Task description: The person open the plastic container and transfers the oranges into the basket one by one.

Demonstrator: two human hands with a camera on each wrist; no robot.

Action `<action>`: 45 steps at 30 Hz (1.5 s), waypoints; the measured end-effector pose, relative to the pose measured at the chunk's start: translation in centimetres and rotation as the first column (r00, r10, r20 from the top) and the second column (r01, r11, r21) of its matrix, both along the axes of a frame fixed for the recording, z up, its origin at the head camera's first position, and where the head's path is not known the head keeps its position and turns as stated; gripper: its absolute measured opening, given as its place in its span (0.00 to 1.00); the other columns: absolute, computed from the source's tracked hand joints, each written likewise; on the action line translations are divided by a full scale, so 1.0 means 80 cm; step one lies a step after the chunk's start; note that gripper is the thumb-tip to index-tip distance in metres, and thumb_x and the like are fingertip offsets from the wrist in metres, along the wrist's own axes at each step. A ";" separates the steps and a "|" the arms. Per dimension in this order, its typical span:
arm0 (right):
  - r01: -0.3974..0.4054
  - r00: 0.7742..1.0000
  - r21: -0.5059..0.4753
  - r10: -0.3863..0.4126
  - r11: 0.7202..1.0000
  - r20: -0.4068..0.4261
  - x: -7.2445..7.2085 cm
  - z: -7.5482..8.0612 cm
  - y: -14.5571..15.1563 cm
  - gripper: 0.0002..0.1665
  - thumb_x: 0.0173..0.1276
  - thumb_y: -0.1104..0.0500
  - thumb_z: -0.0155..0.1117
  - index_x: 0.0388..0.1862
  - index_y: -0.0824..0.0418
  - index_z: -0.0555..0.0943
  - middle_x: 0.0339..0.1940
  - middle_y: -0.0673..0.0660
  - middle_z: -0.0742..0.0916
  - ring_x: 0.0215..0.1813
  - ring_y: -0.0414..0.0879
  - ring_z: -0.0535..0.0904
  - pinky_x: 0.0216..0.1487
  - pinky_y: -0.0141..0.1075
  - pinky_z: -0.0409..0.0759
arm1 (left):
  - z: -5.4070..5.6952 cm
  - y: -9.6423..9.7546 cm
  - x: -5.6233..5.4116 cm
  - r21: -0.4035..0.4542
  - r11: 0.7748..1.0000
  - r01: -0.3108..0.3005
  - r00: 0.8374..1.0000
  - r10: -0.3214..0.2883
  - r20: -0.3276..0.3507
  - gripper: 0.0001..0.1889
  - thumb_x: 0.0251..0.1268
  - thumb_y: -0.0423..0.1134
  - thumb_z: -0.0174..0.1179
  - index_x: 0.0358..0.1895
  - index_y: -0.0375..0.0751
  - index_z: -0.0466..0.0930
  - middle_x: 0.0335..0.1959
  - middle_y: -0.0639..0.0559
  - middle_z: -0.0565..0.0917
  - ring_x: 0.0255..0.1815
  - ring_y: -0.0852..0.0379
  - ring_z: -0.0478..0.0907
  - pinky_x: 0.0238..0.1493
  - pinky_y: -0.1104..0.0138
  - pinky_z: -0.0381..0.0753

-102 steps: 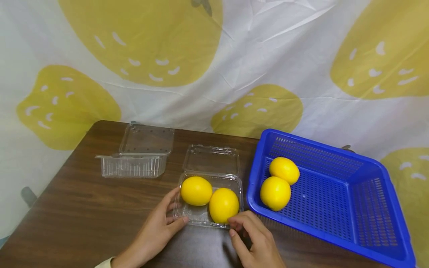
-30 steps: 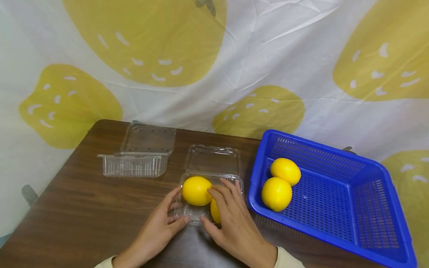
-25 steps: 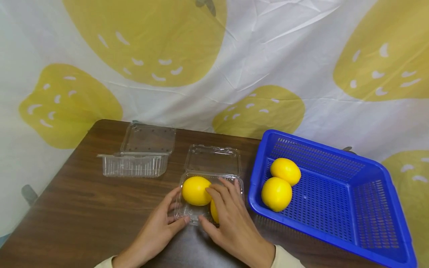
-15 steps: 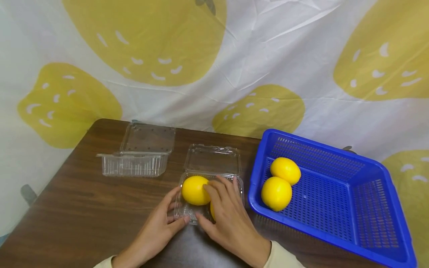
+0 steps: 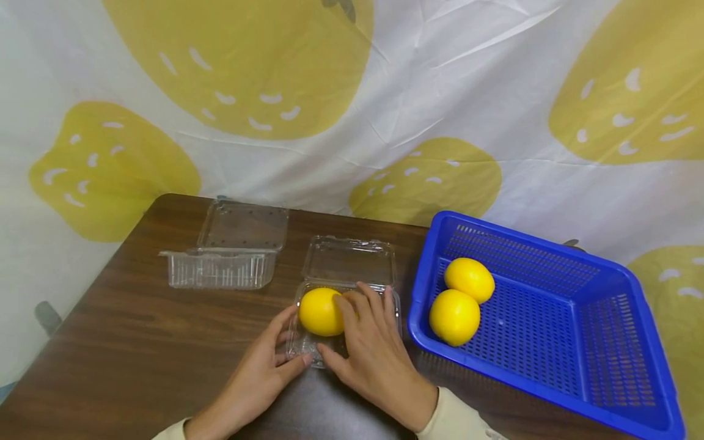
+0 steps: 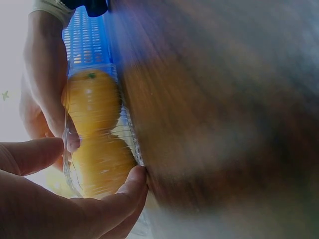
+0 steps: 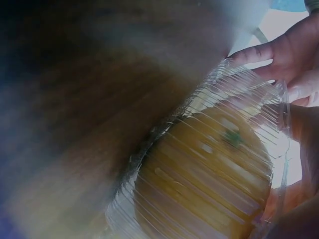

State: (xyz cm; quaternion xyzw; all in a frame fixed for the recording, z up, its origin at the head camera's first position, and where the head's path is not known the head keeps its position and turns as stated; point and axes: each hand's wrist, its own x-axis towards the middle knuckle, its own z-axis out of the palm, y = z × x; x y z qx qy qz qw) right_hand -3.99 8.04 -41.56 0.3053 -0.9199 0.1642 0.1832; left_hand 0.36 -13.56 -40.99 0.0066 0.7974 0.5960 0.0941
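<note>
A clear plastic clamshell container [image 5: 351, 260] lies with its lid laid back, two yellow citrus fruits in its base. My left hand [image 5: 261, 366] grips the base's left side, thumb at the front corner, fingers round the side. One fruit [image 5: 321, 312] sits at back left. Over the container's right half, my right hand [image 5: 374, 348] curls its fingers and thumb round the other fruit, hidden from above. Through the ribbed wall, that held fruit [image 7: 204, 174] shows in the right wrist view; both fruits show in the left wrist view, the held one [image 6: 92, 102] farther away.
On the right stands a blue plastic basket [image 5: 577, 318] holding two more yellow fruits [image 5: 454, 317]. A second clear container [image 5: 222, 270], lid open, stands at back left on the brown wooden table [image 5: 165, 342]. Behind hangs a white cloth [image 5: 264, 177] printed with yellow fruit.
My right hand has come from the container's front right corner over the right fruit, then shifted slightly left, covering it fully. My left hand has stayed on the container.
</note>
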 end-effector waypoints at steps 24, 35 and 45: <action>0.121 0.992 0.093 -0.123 0.988 0.018 -0.012 0.002 -0.022 0.51 0.59 0.31 0.85 0.69 0.63 0.80 0.52 0.62 0.91 0.72 0.65 0.77 0.75 0.81 0.64 | -0.001 0.000 0.001 0.007 1.000 -0.014 1.000 0.014 -0.007 0.43 0.70 0.30 0.75 0.85 0.39 0.64 0.81 0.33 0.71 0.73 0.37 0.77 0.62 0.55 0.90; 0.138 0.990 0.134 -0.140 0.981 0.005 -0.018 0.003 -0.027 0.49 0.59 0.31 0.85 0.65 0.63 0.81 0.50 0.62 0.92 0.70 0.64 0.78 0.74 0.81 0.67 | -0.001 0.000 0.002 0.008 1.000 -0.018 1.000 0.018 -0.005 0.43 0.69 0.30 0.75 0.85 0.39 0.65 0.81 0.33 0.71 0.73 0.36 0.76 0.62 0.54 0.90; 0.130 0.991 0.085 -0.128 0.988 -0.029 -0.019 0.001 -0.025 0.47 0.56 0.33 0.87 0.61 0.64 0.83 0.47 0.62 0.92 0.67 0.62 0.80 0.74 0.80 0.68 | -0.001 0.000 0.002 0.006 1.000 -0.020 1.000 0.020 0.006 0.44 0.70 0.31 0.76 0.86 0.39 0.64 0.82 0.31 0.68 0.74 0.35 0.76 0.63 0.52 0.90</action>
